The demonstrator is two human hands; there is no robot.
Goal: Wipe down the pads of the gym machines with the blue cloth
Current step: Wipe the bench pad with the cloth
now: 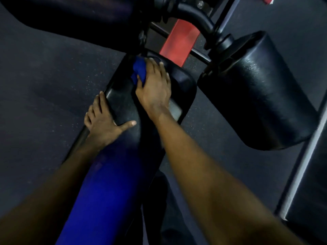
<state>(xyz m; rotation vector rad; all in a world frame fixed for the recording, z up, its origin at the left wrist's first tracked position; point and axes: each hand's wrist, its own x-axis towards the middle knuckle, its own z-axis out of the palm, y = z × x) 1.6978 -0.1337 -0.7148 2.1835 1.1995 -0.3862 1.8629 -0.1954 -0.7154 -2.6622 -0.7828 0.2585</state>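
Observation:
A long black seat pad (122,103) runs from the lower centre up toward the machine frame. My right hand (154,87) holds the bunched blue cloth (138,71) against the pad's far end, fingers curled over the cloth. My left hand (102,119) grips the pad's left edge, thumb spread across the top and fingers wrapped over the side. The pad's near part shows a blue reflection.
A big black roller pad (256,92) sits to the right on a curved black arm (194,16). Another dark pad (70,20) fills the upper left. A red frame bar (178,41) lies beyond the seat pad. Dark speckled rubber floor (44,85) spreads to the left.

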